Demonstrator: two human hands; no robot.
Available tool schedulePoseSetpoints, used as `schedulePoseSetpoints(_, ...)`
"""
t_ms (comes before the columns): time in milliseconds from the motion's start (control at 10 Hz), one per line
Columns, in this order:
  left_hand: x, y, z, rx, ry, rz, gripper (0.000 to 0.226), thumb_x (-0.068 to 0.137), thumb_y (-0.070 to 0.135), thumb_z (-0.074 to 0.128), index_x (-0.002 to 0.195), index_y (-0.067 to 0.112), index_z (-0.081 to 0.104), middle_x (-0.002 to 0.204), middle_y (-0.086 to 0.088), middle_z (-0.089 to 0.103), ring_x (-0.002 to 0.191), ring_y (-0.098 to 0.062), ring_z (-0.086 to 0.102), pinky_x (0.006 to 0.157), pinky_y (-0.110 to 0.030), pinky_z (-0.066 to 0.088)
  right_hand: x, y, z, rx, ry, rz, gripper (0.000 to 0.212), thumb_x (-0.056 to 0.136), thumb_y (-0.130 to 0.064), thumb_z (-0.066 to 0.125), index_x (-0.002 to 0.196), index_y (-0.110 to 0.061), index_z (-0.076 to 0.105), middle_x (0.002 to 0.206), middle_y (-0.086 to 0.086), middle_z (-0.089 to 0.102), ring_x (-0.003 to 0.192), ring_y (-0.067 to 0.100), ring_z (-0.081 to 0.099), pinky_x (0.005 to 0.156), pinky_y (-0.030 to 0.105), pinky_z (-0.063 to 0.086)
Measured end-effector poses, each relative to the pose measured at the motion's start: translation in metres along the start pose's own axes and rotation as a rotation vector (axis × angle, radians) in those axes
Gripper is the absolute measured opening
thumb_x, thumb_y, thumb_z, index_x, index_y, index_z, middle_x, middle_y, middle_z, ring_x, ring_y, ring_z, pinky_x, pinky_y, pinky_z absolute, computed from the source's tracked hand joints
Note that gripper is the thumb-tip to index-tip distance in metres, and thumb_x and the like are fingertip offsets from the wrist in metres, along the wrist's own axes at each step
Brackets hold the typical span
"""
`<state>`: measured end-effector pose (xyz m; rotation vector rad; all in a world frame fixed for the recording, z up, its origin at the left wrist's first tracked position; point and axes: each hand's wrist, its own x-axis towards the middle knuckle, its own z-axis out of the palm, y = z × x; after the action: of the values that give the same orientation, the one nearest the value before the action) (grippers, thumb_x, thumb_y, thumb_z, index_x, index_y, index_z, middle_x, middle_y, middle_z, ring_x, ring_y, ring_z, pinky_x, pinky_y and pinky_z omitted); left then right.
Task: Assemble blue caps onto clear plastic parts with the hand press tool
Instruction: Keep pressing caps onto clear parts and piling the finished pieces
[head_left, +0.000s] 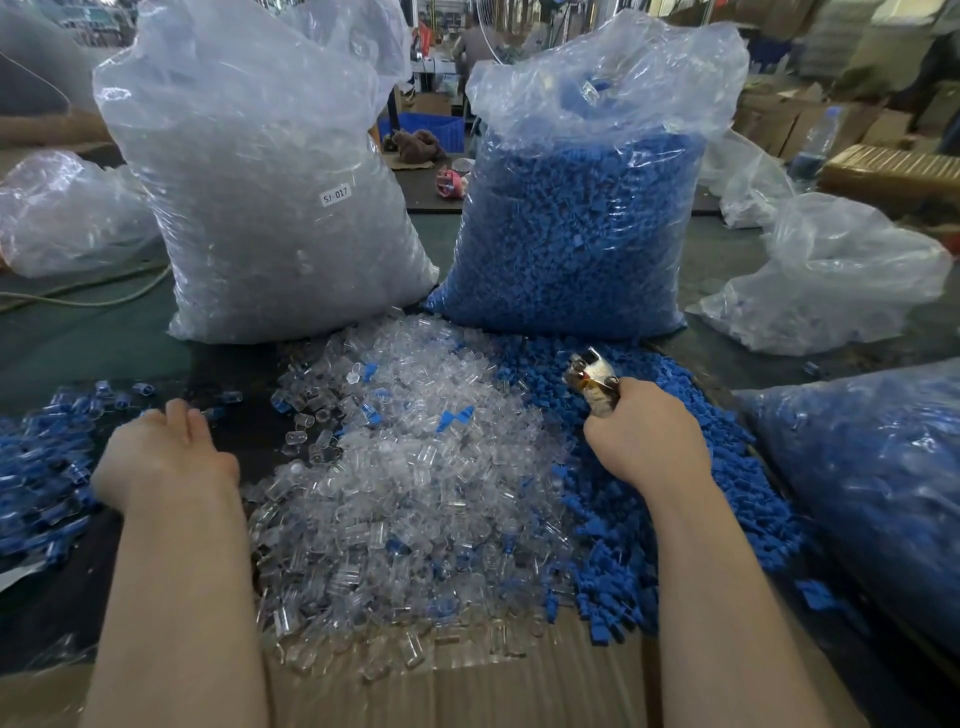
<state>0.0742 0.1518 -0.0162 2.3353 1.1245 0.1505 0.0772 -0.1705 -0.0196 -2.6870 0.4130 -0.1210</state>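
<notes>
my right hand (644, 441) grips the press tool (595, 382); left hand (161, 457) open, seemingly empty at frame left; next, pick a clear part (415, 467)

Two bare forearms rise from the lower frame, sleeveless throughout. The left hand (163, 457) and right hand (647, 441) wear no gloves, rings or watch.

water bottle (816, 141), cardboard boxes (810, 117), blue crate (422, 130)

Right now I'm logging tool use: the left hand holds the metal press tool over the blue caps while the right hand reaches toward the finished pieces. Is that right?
The hands are swapped. The head view shows the right hand gripping the press tool over the blue caps, while the left hand reaches toward the finished pieces.
</notes>
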Motion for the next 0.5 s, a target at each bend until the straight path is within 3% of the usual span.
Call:
schedulePoseSetpoints(100,0.006,0.008,-0.006,-0.648,0.032,-0.202,0.062,0.100,0.027,0.042,0.155,0.009,0.018,0.156,-0.005,0.029,0.133,-0.008,0.041,0.096,-0.022,0.047,-0.001,-0.001,0.000,-0.023,-0.003,0.015,0.013,0.089,-0.028,0.054,0.094,-0.016,0.053,0.079,0.004,0.057,0.066,0.022,0.052,0.053,0.030,0.035)
schedulePoseSetpoints(200,-0.002,0.015,-0.006,-1.198,0.008,-0.219,0.038,0.095,0.012,0.054,0.133,0.015,0.055,0.099,0.004,0.063,0.083,-0.004,0.059,0.070,-0.018,0.050,-0.002,-0.003,0.001,-0.067,-0.024,0.004,0.012,0.090,-0.028,0.055,0.092,-0.017,0.051,0.077,0.001,0.053,0.065,0.019,0.049,0.051,0.030,0.032)
schedulePoseSetpoints(300,0.000,0.014,0.006,-0.608,-0.165,0.058,0.033,0.089,0.030,0.066,0.120,0.019,0.064,0.115,-0.010,0.065,0.106,-0.028,0.061,0.099,-0.043,0.047,-0.004,-0.005,0.002,-0.093,-0.050,0.009,0.014,0.089,-0.029,0.057,0.091,-0.018,0.050,0.078,0.001,0.052,0.068,0.021,0.051,0.054,0.030,0.034)
schedulePoseSetpoints(400,-0.008,0.017,0.007,0.107,-0.197,0.168,0.043,0.088,0.048,0.059,0.117,0.018,0.061,0.122,-0.016,0.060,0.111,-0.039,0.055,0.103,-0.048,0.034,-0.005,-0.006,0.002,-0.103,-0.055,0.015,0.014,0.088,-0.028,0.058,0.084,-0.019,0.049,0.076,0.000,0.052,0.064,0.019,0.048,0.052,0.029,0.032)
schedulePoseSetpoints(500,-0.012,0.020,0.010,0.370,-0.185,0.229,0.030,0.091,0.042,0.055,0.099,0.013,0.057,0.110,-0.012,0.058,0.098,-0.032,0.050,0.098,-0.047,0.027,-0.005,-0.008,0.002,-0.119,-0.071,0.011,0.016,0.087,-0.026,0.058,0.079,-0.019,0.046,0.076,0.000,0.052,0.064,0.019,0.048,0.052,0.029,0.032)
